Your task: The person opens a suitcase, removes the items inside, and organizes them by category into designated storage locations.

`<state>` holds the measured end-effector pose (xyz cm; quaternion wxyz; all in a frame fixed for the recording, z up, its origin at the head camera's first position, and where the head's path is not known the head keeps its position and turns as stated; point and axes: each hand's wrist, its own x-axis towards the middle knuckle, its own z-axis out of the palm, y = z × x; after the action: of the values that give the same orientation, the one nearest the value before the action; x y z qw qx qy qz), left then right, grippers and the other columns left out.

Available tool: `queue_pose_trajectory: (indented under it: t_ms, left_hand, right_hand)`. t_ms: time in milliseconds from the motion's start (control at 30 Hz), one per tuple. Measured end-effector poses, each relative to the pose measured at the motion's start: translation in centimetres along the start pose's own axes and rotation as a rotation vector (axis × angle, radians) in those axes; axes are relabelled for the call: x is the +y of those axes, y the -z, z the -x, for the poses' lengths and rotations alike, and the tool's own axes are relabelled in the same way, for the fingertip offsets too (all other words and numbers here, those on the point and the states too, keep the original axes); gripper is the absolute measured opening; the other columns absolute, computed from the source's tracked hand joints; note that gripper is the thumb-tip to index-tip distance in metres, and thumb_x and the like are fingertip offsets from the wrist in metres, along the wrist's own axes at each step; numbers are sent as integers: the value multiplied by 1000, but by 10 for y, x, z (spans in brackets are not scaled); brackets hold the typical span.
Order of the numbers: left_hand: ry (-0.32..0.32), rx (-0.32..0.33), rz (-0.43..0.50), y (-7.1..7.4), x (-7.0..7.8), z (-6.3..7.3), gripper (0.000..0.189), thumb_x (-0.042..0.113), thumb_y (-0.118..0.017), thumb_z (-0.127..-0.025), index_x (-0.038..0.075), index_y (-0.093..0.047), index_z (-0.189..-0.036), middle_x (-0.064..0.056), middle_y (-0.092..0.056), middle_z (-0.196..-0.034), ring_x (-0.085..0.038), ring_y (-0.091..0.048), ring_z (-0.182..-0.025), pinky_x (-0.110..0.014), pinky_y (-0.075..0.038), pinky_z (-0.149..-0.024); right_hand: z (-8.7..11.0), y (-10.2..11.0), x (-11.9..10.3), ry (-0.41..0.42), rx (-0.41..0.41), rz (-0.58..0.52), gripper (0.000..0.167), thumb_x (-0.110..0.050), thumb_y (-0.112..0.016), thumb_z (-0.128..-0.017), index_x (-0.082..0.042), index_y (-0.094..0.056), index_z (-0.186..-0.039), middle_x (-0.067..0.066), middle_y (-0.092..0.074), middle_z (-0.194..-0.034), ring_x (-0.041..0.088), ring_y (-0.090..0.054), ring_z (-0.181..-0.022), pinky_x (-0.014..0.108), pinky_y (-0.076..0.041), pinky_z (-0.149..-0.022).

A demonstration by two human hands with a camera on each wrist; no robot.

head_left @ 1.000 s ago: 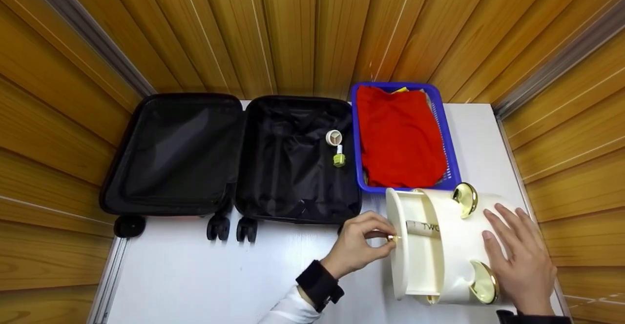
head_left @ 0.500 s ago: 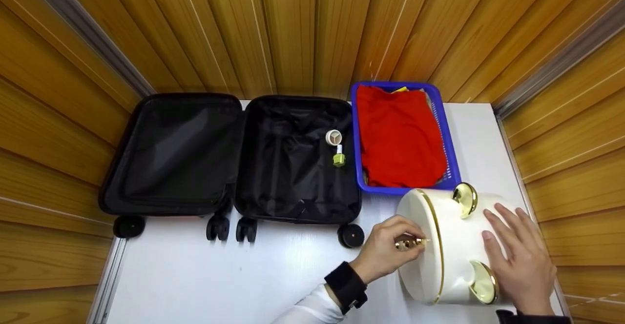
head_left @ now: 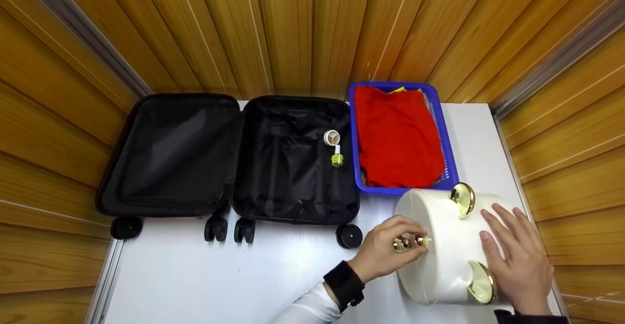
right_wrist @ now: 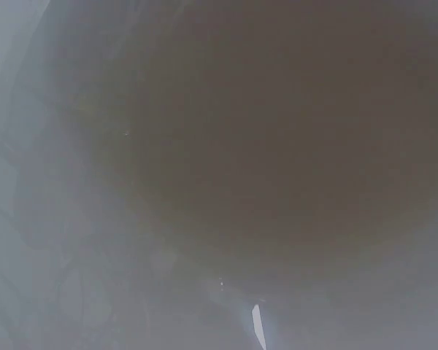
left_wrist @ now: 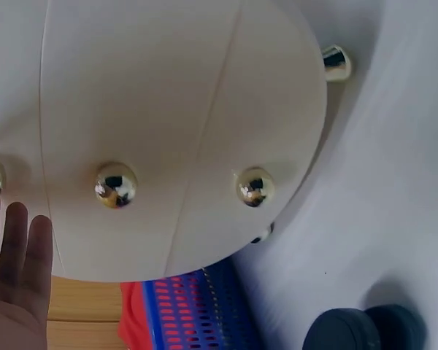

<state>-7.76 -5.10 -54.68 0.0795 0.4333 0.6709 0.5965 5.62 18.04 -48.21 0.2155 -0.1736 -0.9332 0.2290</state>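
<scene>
From above, the head camera looked forward and down across the worktop [head_left: 195, 270]. Close up, the left wrist camera faced the white cabinet [left_wrist: 153, 95], sharing its front and the blue basket [left_wrist: 193, 317] with the head view. The right wrist view was unreadably blurred.

The white cabinet [head_left: 456, 248] looks like smooth, glossy plastic — its knobs [left_wrist: 115, 185] mirror-bright, gold metallic. Perforated plastic basket [left_wrist: 193, 310]; matt red cloth [head_left: 398, 136]; suitcase lining [head_left: 288, 172] probably thin, creased fabric — too dark to be sure.
</scene>
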Motion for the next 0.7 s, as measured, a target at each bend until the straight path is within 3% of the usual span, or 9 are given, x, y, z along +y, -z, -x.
queue_pose_trajectory:
  t_ms: [167,333,500,700]
  left_hand:
    - [89,-36,-5,1,-15,6,37,32,-76,-95,17,-66,-128,6,-65,-125,-4,-64,-109,-19,-54,-86]
    - [175,-79,-44,-1,-28,13,37,32,-73,-96,19,-65,-129,7,-64,-125,-3,-64,-107,-17,-52,-84]
    - [215,-113,-67,-6,-36,18,32,24,-75,-92,18,-68,-123,7,-65,-118,-2,-65,-102,-22,-55,-84]
    - [214,-136,7,-13,-39,19,22,8,-76,-91,10,-68,-111,-2,-64,-109,-2,-64,-92,-20,-57,-81]
  right_hand:
    - [1,-2,3,23,18,-3,43,-20,-70,-93,-18,-70,-136,6,-58,-150,30,-37,-150,34,-25,-121]
    - [1,-2,3,31,25,0,43,-21,-70,-93,-18,-71,-135,5,-59,-150,29,-38,-150,33,-26,-120]
    - [0,-2,2,55,32,2,42,-21,-70,-93,-18,-71,-135,6,-59,-149,30,-39,-150,29,-25,-120]
    - [-1,-1,3,81,40,0,41,-20,-70,-94,-16,-71,-134,8,-60,-148,30,-39,-149,20,-21,-120]
